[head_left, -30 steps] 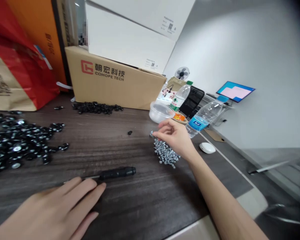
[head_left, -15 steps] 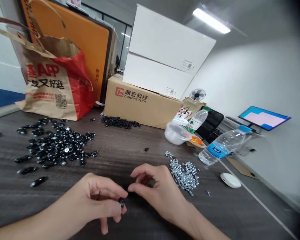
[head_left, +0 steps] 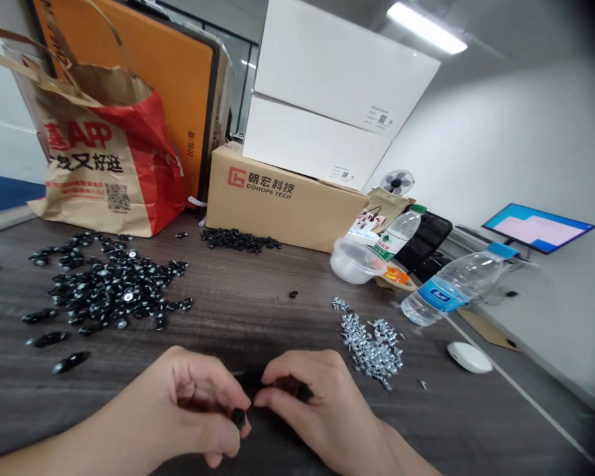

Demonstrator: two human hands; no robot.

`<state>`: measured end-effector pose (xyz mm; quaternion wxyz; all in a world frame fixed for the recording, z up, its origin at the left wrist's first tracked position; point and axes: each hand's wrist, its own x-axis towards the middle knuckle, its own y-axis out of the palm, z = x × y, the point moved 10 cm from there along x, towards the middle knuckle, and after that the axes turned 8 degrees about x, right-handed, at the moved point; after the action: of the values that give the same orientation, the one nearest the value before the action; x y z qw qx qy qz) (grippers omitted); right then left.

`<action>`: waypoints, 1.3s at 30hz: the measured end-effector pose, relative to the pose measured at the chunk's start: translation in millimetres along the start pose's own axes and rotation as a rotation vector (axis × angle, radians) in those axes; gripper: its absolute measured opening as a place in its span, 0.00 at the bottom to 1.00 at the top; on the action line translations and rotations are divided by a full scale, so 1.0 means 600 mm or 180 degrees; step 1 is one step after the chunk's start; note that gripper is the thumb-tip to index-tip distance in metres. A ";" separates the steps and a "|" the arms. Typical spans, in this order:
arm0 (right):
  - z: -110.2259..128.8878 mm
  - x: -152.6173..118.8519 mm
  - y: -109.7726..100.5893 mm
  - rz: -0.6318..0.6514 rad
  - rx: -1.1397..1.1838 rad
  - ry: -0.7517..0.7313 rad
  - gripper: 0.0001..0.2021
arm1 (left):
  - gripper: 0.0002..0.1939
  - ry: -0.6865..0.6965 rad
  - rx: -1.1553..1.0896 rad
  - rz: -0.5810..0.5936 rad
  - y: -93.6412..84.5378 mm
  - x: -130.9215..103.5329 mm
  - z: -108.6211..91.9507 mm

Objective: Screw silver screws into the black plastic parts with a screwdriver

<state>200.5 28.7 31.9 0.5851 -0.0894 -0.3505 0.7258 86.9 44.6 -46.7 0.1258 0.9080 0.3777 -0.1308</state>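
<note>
My left hand (head_left: pixel 198 406), low in the view, pinches a small black part (head_left: pixel 238 417) between thumb and fingertips. Close beside it, my right hand (head_left: pixel 310 396) has thumb and forefinger curled toward each other; something dark lies within its curled fingers, too hidden to name. A large pile of black and silver parts (head_left: pixel 109 287) spreads over the dark table (head_left: pixel 228 317) at the left. To the right of my right hand is a heap of silver screws (head_left: pixel 371 347). One small black piece (head_left: pixel 293 294) lies alone in the middle.
Behind are a red and brown paper bag (head_left: pixel 104 152), a cardboard box (head_left: pixel 277 205) under white boxes (head_left: pixel 327 86), and small black pieces (head_left: pixel 238 239). Plastic tubs (head_left: pixel 354 261), a water bottle (head_left: pixel 441 291) and a white oval object (head_left: pixel 469 357) stand at right.
The view has shifted slightly. My right hand's fingers have curled in more, and a dark thing shows between the hands. The black part in my left hand has turned its dark end outward.
</note>
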 end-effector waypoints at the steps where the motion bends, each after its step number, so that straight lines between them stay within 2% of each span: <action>1: 0.001 -0.001 -0.001 -0.0016 0.0015 -0.0017 0.01 | 0.07 -0.0029 0.0066 -0.0021 0.000 0.000 0.001; 3: 0.004 -0.001 -0.003 -0.0071 0.0057 -0.0066 0.04 | 0.07 -0.0038 0.0152 -0.0066 -0.001 0.000 0.000; 10: -0.004 0.002 -0.003 -0.0216 0.0160 0.0079 0.03 | 0.07 0.0018 0.0080 -0.0142 -0.006 0.000 -0.003; 15: -0.033 -0.004 0.002 -0.0278 0.0324 0.0602 0.03 | 0.07 0.0064 0.0270 -0.0153 -0.005 0.000 -0.005; 19: -0.033 -0.005 0.013 -0.0180 0.0304 0.0613 0.05 | 0.06 0.0083 0.0411 -0.0201 -0.004 -0.004 -0.007; 25: -0.038 -0.001 0.014 0.0024 -0.0205 0.0725 0.04 | 0.08 0.0168 0.1091 -0.0572 -0.021 -0.008 -0.009; 29: -0.028 0.002 0.022 0.0264 -0.0342 0.0522 0.06 | 0.06 0.0418 0.1247 -0.0755 -0.034 -0.010 -0.018; 32: -0.020 0.003 0.029 0.0361 -0.0432 0.0386 0.07 | 0.05 0.0574 0.1005 -0.0950 -0.057 -0.010 -0.018; 36: -0.017 0.003 0.036 0.0401 -0.0480 0.0336 0.07 | 0.09 0.0699 0.0365 -0.1285 -0.095 -0.007 -0.011; 39: -0.017 0.004 0.047 0.0469 -0.0524 0.0357 0.05 | 0.10 0.0726 0.0076 -0.1352 -0.105 -0.006 -0.014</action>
<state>183.3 32.9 7.7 0.5395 -0.2032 -0.3680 0.7295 40.4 87.9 -45.8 0.0412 0.8185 0.5704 -0.0554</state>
